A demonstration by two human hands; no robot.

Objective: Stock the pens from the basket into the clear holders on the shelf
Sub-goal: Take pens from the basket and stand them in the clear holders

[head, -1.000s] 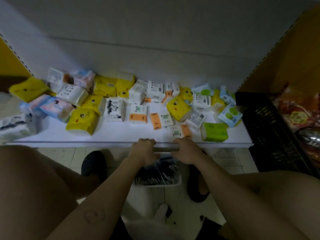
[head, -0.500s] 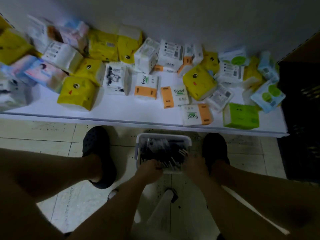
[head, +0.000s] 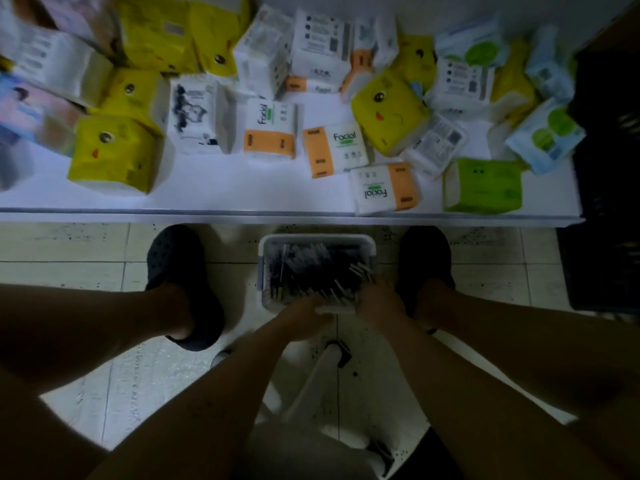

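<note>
Pens, dark and slim, lie heaped in a pale rectangular plastic basket on the tiled floor, between two dark perforated shoes. The left hand is at the basket's near rim, the right hand at its near right corner among pen ends; each grip is too dim and blurred to tell apart from clamped. Yellow, white, orange and green tissue packs crowd the white shelf just beyond.

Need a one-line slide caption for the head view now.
Left hand and right hand at the near rim of the basket of pens, on the floor below a shelf of tissue packs.
</note>
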